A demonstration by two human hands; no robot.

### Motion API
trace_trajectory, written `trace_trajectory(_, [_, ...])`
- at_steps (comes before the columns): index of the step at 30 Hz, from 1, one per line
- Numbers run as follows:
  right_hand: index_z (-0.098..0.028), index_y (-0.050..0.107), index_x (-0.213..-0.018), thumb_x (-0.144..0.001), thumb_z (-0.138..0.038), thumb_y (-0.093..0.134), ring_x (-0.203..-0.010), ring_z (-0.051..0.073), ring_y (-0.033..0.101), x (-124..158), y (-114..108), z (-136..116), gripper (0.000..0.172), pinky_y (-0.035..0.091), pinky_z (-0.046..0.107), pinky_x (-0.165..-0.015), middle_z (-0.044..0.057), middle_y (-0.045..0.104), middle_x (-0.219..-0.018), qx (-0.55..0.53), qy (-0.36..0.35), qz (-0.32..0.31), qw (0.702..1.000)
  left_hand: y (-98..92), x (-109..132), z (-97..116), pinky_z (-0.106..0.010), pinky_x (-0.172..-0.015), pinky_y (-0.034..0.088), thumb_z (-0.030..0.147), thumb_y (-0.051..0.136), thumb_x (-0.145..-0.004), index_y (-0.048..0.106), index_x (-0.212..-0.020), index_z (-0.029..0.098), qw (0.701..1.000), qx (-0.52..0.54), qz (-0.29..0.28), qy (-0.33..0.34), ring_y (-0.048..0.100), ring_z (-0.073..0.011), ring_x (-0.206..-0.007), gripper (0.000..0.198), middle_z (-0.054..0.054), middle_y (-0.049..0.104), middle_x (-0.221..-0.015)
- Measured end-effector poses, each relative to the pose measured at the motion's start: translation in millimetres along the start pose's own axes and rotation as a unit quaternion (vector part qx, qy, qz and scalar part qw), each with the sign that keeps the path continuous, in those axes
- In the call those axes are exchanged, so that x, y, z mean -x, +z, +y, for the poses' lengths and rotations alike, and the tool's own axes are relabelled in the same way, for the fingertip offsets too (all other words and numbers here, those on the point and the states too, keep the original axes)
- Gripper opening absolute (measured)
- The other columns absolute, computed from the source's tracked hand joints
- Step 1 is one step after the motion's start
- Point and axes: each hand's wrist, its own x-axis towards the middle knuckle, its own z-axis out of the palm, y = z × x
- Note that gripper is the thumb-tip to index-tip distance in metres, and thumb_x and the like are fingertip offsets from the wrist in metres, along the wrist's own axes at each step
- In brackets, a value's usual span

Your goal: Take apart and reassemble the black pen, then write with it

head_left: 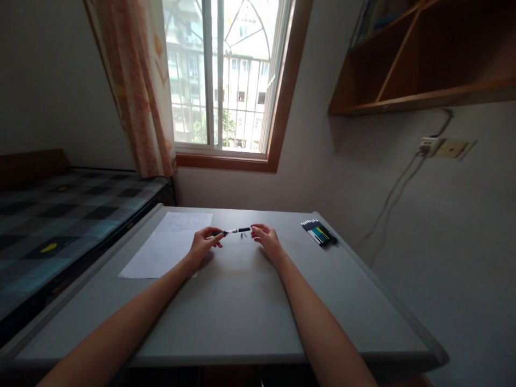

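Observation:
A black and clear pen (pixel 237 231) is held roughly level between my two hands, above the grey table (pixel 242 312). My left hand (pixel 204 242) pinches its dark left end. At the right end, the fingertips of my right hand (pixel 266 236) close on the pen's tip. Just under the pen, small dark pieces (pixel 243 235) show on the table, too small to name. White paper sheets (pixel 157 250) lie beside and partly behind my left hand and forearm.
A row of several pens (pixel 320 233) lies at the table's right rear. A bed (pixel 80 215) stands to the left, and a curtain (pixel 133 91) hangs by the window. Cables (pixel 389 201) run down the right wall below a shelf (pixel 423 97).

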Motion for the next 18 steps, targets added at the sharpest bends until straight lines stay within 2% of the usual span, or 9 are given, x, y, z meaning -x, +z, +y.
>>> trace_trajectory(8, [-0.015, 0.065, -0.08, -0.057, -0.043, 0.07, -0.062, 0.012, 0.055, -2.1, 0.1, 4.4, 0.036, 0.041, 0.024, -0.058, 0.002, 0.061, -0.066, 0.037, -0.011, -0.025, 0.999, -0.1, 0.2, -0.5, -0.024, -0.048, 0.043, 0.045, 0.071, -0.059, 0.062, -0.079, 0.013, 1.0, -0.008, -0.004, -0.003, 0.06, -0.0138, -0.051, 0.039, -0.004, 0.065, -0.07])
trace_trajectory(18, [-0.015, 0.065, -0.077, -0.057, -0.039, 0.07, -0.059, 0.011, 0.054, 1.2, 3.2, -0.5, 0.032, 0.04, 0.025, -0.057, 0.002, 0.061, -0.065, 0.052, -0.015, -0.023, 0.998, -0.8, 0.4, -0.2, -0.024, -0.049, 0.043, 0.045, 0.071, -0.059, 0.062, -0.081, 0.013, 1.0, -0.007, -0.005, -0.008, 0.06, -0.0138, -0.051, 0.04, -0.004, 0.065, -0.071])
